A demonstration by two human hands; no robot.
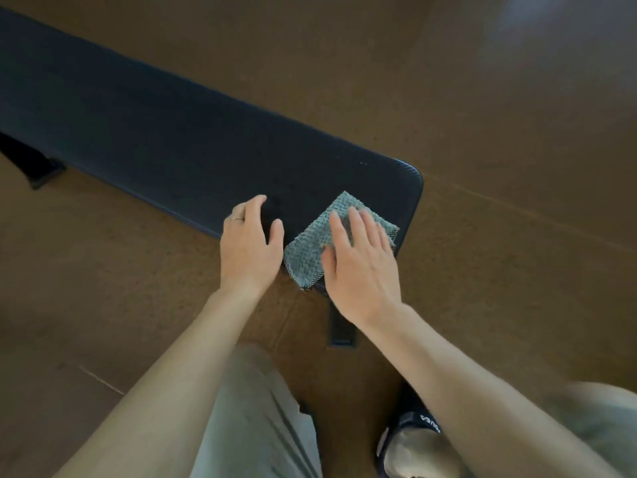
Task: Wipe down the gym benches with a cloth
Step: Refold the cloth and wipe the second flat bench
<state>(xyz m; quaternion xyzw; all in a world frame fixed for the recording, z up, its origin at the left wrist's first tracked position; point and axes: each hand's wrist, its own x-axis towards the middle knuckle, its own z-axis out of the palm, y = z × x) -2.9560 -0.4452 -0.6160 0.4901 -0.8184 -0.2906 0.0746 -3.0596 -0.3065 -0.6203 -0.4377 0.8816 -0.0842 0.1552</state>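
Observation:
A long black padded gym bench (155, 132) runs from the upper left to the middle of the view. A folded grey-green woven cloth (310, 250) lies flat on its near right end, one corner hanging over the edge. My right hand (358, 260) presses on the cloth with straight, spread fingers. My left hand (250, 243) rests on the bench's near edge just left of the cloth, fingers relaxed, holding nothing. It wears a ring.
Brown floor (482, 167) surrounds the bench. A black bench foot (341, 329) sticks out below the near end, another leg (38, 167) shows at the far left. My legs in light trousers and a dark sandal (413, 432) are at the bottom.

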